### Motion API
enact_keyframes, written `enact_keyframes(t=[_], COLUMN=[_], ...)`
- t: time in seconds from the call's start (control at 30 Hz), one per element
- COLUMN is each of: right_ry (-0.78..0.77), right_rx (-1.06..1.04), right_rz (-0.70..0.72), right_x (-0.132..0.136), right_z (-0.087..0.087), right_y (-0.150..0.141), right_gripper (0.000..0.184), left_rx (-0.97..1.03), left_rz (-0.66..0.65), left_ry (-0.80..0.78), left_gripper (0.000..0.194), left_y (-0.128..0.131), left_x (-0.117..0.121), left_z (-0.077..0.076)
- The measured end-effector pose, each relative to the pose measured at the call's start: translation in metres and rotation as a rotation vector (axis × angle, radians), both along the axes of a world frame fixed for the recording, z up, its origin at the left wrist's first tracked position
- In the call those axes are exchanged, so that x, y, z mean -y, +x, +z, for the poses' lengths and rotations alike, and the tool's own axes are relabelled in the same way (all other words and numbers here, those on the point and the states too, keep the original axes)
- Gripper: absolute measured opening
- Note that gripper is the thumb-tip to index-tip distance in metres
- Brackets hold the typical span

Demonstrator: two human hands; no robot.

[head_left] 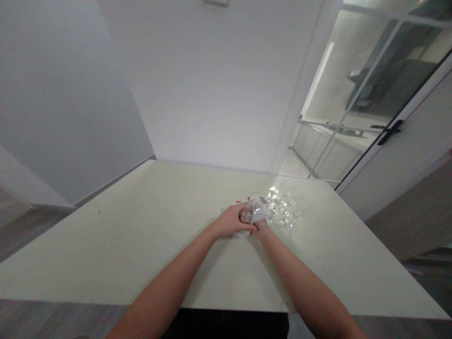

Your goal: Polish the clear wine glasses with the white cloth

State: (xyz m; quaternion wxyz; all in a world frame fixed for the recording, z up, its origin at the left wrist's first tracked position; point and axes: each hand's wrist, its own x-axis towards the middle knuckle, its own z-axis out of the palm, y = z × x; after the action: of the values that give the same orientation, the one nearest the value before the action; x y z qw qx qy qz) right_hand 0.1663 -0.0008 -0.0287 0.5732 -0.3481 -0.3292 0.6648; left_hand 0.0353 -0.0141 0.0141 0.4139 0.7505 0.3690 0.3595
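Near the middle of the table, my left hand point(233, 220) is closed around a clear glass point(249, 215) with its thumb toward me. White cloth or paper point(243, 233) shows below the fingers and appears to lie against the glass; its full shape is hidden. My right hand point(260, 229) is at the right side of the same glass, its fingers mostly covered by the glass and my left hand. Just beyond it, to the right, stands a tight cluster of several clear glasses point(282, 207), too shiny and overlapping to make out singly.
The pale table point(123, 245) reaches back to a white wall point(212, 94). A grey wall point(77, 94) rises on the left. To the right is a glass-paned door with a black handle point(390, 132), and a kitchen counter point(339, 136) shows through the panes.
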Motion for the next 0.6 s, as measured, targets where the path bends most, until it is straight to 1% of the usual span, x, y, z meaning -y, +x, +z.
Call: enact_keyframes(t=[0.07, 0.13, 0.2, 0.27, 0.33, 0.43, 0.5, 0.53, 0.6], right_ry=[0.008, 0.029, 0.053, 0.068, 0.074, 0.109, 0.1, 0.076, 0.008], right_rx=[0.043, 0.079, 0.132, 0.177, 0.18, 0.185, 0.223, 0.235, 0.224], right_rz=[-0.023, -0.099, -0.209, -0.301, -0.341, -0.33, -0.268, -0.224, -0.164], right_x=[-0.001, -0.004, -0.007, -0.009, -0.01, -0.008, -0.007, -0.006, -0.005], right_z=[-0.001, -0.002, -0.004, -0.004, -0.002, 0.001, 0.0, -0.001, -0.004], right_y=[-0.002, -0.003, -0.002, 0.0, 0.002, 0.005, 0.005, 0.005, 0.004], right_gripper=[0.036, 0.033, 0.03, 0.034, 0.04, 0.038, 0.036, 0.036, 0.038], left_rx=[0.016, 0.07, 0.147, 0.249, 0.39, 0.59, 0.615, 0.591, 0.487], left_rz=[0.026, 0.069, 0.143, 0.226, 0.276, 0.32, 0.314, 0.276, 0.124], left_ry=[-0.006, -0.05, -0.102, -0.154, -0.201, -0.236, -0.237, -0.246, -0.295], left_gripper=[0.034, 0.028, 0.03, 0.034, 0.036, 0.039, 0.041, 0.041, 0.042], left_y=[0.005, 0.005, 0.001, -0.006, -0.011, -0.016, -0.016, -0.016, -0.016], left_x=[-0.002, -0.007, -0.012, -0.017, -0.021, -0.024, -0.023, -0.022, -0.017], left_z=[-0.005, -0.01, -0.012, -0.011, -0.009, -0.006, -0.004, -0.004, -0.003])
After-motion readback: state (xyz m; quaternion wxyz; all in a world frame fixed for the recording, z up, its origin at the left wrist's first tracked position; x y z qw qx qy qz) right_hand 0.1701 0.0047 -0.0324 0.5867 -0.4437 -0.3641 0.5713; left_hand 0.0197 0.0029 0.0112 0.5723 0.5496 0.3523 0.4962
